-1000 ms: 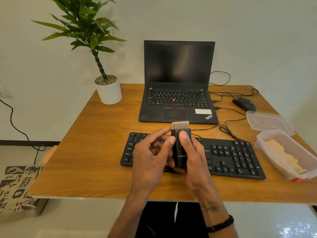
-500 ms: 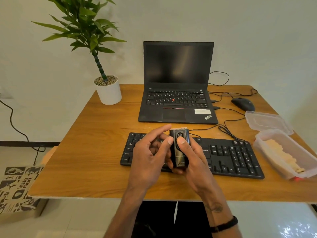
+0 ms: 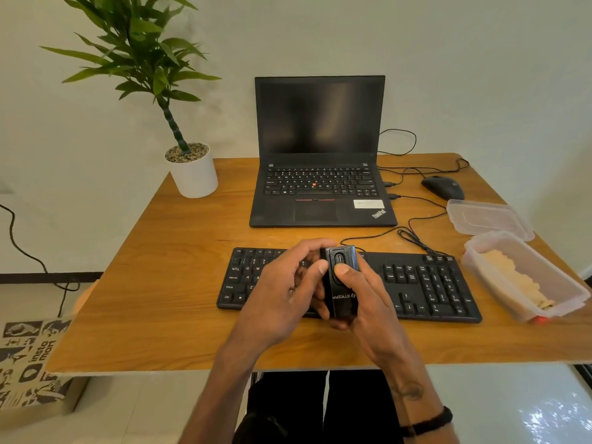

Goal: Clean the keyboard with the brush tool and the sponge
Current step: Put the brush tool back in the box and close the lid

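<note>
A: Starting at the left, what is showing?

B: A printed paper bag (image 3: 30,357) is sitting on the floor, cut off by the frame edge, and a green leafy plant in a white round pot (image 3: 192,169) is standing on the far left corner of the wooden surface (image 3: 153,299); its top leaves are running out of view.

A: And the hands?

B: The left hand (image 3: 282,290) is curling its fingers round the left side of the black rectangular brush tool (image 3: 341,283), thumb tip touching its edge. The right hand (image 3: 368,299) is gripping it from the right, thumb lying just below the oval slider on its face. I cannot make out any bristles at its top end.

A: Where is it?

B: Upright, over the middle of the black wired keyboard (image 3: 416,283), whose centre keys are hiding behind both hands.

A: Further right?

B: A clear plastic container (image 3: 525,277) is holding something pale and wavy; whether that is the sponge, I cannot tell. Its clear lid (image 3: 487,219) is lying just behind, near a black mouse (image 3: 443,186). A black open laptop (image 3: 320,155) is standing behind the keyboard.
</note>
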